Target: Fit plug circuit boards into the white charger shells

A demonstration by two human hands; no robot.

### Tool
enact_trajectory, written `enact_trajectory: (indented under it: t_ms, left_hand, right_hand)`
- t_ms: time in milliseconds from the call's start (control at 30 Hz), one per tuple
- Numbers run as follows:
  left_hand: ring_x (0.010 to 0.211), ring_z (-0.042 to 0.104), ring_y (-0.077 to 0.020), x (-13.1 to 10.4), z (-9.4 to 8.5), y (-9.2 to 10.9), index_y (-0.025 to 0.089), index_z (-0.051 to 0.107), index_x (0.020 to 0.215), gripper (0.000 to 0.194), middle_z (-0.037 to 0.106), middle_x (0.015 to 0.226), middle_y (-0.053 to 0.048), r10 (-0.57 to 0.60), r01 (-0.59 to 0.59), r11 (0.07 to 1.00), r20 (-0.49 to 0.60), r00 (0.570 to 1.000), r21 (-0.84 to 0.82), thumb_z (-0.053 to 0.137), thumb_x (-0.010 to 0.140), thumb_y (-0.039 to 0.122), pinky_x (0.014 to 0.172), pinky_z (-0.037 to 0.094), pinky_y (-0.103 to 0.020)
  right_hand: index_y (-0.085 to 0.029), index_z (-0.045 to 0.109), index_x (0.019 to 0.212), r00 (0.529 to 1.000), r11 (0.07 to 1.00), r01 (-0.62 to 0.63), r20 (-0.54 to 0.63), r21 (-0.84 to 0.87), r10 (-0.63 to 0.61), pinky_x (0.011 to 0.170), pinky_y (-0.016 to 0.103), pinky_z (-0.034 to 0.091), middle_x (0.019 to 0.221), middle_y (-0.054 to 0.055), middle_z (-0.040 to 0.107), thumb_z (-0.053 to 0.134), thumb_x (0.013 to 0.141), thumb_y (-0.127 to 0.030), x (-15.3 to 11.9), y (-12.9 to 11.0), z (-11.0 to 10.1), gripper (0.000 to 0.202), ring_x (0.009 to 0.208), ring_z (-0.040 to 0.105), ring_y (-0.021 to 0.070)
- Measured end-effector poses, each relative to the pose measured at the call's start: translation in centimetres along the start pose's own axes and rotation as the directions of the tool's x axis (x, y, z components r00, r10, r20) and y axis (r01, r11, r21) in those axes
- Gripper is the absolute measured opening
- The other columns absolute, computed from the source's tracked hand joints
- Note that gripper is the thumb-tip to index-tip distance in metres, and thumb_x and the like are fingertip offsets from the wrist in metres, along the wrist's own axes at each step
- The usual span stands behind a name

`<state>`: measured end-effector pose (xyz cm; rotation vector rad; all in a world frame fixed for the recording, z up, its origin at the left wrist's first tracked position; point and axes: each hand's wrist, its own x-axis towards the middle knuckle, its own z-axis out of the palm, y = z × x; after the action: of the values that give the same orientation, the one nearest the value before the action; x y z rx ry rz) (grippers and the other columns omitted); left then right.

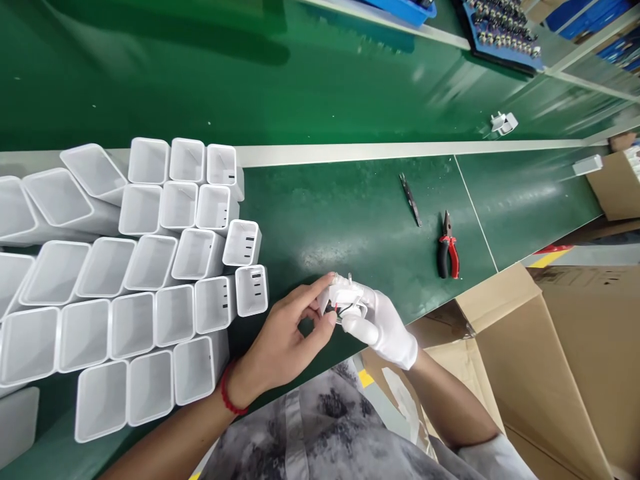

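A small white plug part [345, 293] with metal pins on top and red and black wires is held between both hands near the table's front edge. My left hand [290, 330] is bare, with a red bracelet at the wrist, and its thumb and fingers pinch the part's left side. My right hand [383, 328], in a white glove, grips the same part from the right. To the left of my hands stand several rows of open white housings [251, 291], the nearest ones with dark slots inside.
Black tweezers [411, 200] and red-and-black pliers [448, 247] lie on the green table [325, 213]. Open cardboard boxes [540, 360] stand at the right. On the raised shelf rest another white plug piece [504, 123] and a blue tray of small parts [500, 33].
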<state>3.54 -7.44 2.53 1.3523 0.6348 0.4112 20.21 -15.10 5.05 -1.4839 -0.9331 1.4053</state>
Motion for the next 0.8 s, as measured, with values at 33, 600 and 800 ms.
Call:
enact_trajectory:
  t_ms: [33, 600, 800]
  left_hand:
    - [0.083, 0.06, -0.0155, 0.1, -0.1, 0.1, 0.024, 0.053, 0.138, 0.045, 0.059, 0.101, -0.007, 0.016, -0.016, 1.0, 0.011, 1.0, 0.017, 0.055, 0.094, 0.03, 0.082, 0.054, -0.03]
    - [0.086, 0.058, -0.0165, 0.1, -0.2, 0.3, 0.025, 0.062, 0.129, 0.038, 0.055, 0.099, -0.006, -0.002, 0.003, 1.0, 0.046, 0.999, -0.023, 0.057, 0.091, 0.024, 0.085, 0.052, -0.031]
    - [0.074, 0.06, -0.0143, 0.7, 0.2, 0.7, 0.021, 0.064, 0.123, 0.035, 0.059, 0.087, -0.003, -0.103, 0.096, 0.99, -0.071, 0.992, -0.099, 0.052, 0.096, 0.038, 0.068, 0.054, -0.026]
  right_hand:
    - [-0.018, 0.067, 0.106, 1.0, 1.0, 0.012, -0.006, -0.017, -0.012, 0.083, 0.036, 0.047, 0.092, 0.006, 0.06, 0.066, 0.082, -0.055, -0.1, 0.2, -0.1, 0.043, 0.086, 0.055, 0.0215]
    - [-0.025, 0.07, 0.118, 0.99, 0.992, 0.115, -0.084, 0.043, -0.111, 0.06, 0.027, 0.044, 0.073, -0.002, 0.051, 0.073, 0.08, -0.048, -0.1, 2.0, 0.0, 0.044, 0.062, 0.046, 0.0115]
    - [-0.023, 0.043, 0.146, 0.938, 0.95, 0.182, -0.244, -0.254, -0.245, 0.08, 0.041, 0.058, 0.119, 0.013, 0.062, 0.066, 0.083, -0.059, -1.0, 1.7, -0.6, 0.076, 0.089, 0.066, 0.0232]
